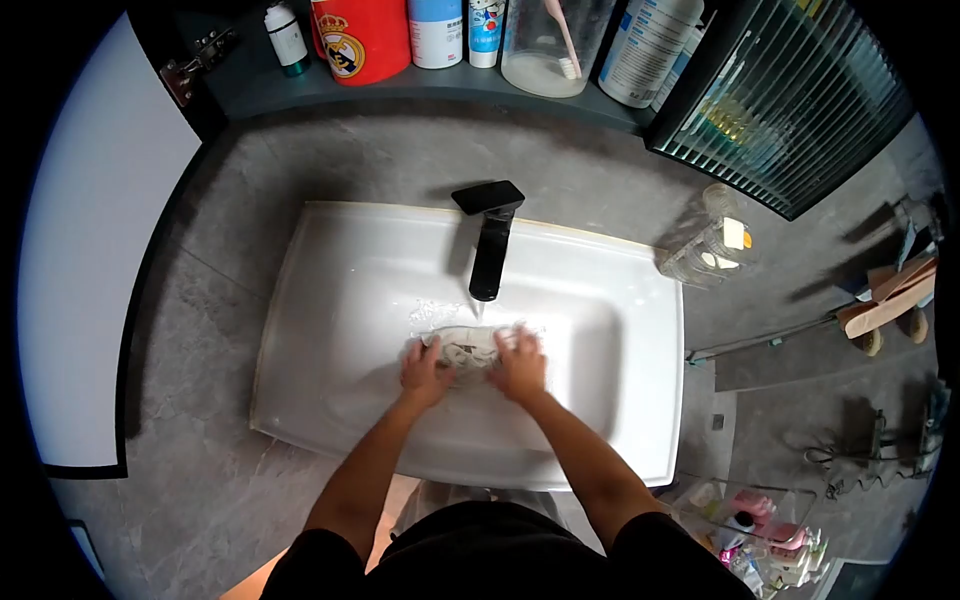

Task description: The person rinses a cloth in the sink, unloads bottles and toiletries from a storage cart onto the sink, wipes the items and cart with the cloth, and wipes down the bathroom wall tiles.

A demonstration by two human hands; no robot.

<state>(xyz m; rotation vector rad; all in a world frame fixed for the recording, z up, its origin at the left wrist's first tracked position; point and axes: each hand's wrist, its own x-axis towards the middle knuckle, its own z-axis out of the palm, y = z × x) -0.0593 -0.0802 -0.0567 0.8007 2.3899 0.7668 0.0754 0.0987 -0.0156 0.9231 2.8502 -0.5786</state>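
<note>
A pale, wet-looking cloth (466, 340) with a darker pattern lies bunched in the white sink basin, below the spout of the black faucet (489, 255). A thin stream of water runs from the spout onto the cloth's far edge. My left hand (426, 376) grips the cloth's left side, fingers bent around it. On the opposite side my right hand (520, 368) holds the cloth too, its fingertips somewhat blurred. The cloth's underside is hidden.
The white sink (330, 240) surrounds both hands, with splashes left of the stream. On its back right corner stands a clear container (705, 255). Above, a dark shelf (440, 95) carries a red mug (362, 40), bottles and a toothbrush cup. A mirrored panel (95, 250) is left.
</note>
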